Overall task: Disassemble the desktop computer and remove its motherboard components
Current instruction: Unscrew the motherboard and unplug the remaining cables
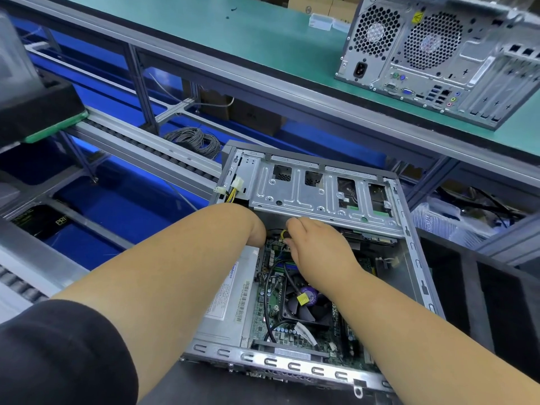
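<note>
- The open desktop computer (321,258) lies on its side at the lower centre of the frame; both hands work at its far end, under the metal drive cage (318,191)
- The right hand (318,244) has its fingers curled round a small black-and-yellow thing (284,234), probably a connector or a tool handle; I cannot tell which
- The left hand (258,233) goes down behind the cage edge; its fingers are hidden, so the state of this grip I cannot tell
- Risk: if the thing is a plug, a pull on the wires and not on the plug body could tear them or bend pins on the motherboard (277,287)
- Risk: the cage has thin sheet edges just beside both wrists, so a sudden release could scrape the skin
- Risk: the right forearm passes over the CPU fan (304,305) and its black cable (270,302); it could catch the cable
- In the case: motherboard, fan, power supply (226,299) at left with a label, loose connectors (230,187) at the upper left corner
- A second computer case (438,57) stands on the green desk (233,33), upper right
- Blue bins (117,206) at left; contents unclear
</note>
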Available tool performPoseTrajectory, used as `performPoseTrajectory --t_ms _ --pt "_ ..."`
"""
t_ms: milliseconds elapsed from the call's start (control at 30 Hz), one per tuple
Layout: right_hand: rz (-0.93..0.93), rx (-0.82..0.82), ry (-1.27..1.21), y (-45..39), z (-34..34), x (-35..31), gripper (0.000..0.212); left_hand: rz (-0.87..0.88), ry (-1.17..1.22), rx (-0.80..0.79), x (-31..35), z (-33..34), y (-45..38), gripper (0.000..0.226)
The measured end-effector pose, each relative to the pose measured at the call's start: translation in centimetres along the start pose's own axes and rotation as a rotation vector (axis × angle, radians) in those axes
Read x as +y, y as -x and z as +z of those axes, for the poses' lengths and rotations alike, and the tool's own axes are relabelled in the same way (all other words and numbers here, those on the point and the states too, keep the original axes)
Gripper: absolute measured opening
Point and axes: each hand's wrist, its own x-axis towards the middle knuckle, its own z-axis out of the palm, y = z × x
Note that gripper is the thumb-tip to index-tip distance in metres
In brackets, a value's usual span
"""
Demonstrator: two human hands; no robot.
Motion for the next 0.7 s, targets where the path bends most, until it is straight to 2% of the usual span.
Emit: performPoseTrajectory --t_ms 200,533,700 --pt "-0.046 -0.042 -0.010 -0.2 0.4 0.0 0.021 -0.016 0.051 0.017 -0.1 -0.2 0.7 0.046" --pt "-0.023 0.008 -0.051 0.0 -0.3 -0.1 0.013 -0.034 0.104 0.031 0.1 -0.2 0.9 0.051" --pt "-0.028 0.011 -0.042 0.2 -0.6 0.0 0.016 -0.021 0.170 0.038 0.2 -0.2 1.3 0.052"
